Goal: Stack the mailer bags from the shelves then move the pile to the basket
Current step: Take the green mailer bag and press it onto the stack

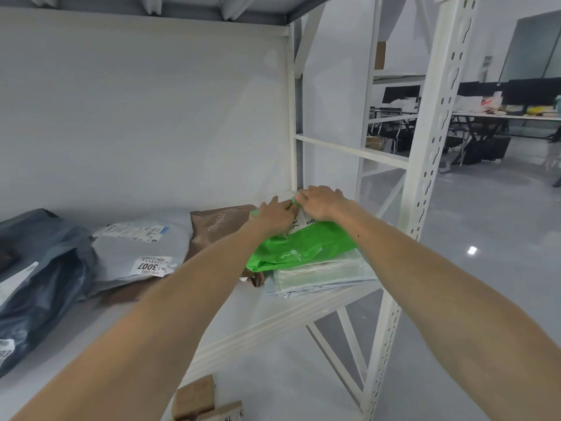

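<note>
Mailers (pixel 303 247), perhaps six; hands (pixel 321 203), two.

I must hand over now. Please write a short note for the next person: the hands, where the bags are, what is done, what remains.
Right hand: pinches the far edge of the green mailer bag.
Left hand: rests on the same edge; I cannot tell if it grips.
Done: the green bag lies on top of the pale bags at the right end of the shelf.
Left: the brown bag, grey bag and dark bag lie further left, not on the pile. Add them, then carry the pile to the basket, which is not in view.
</note>
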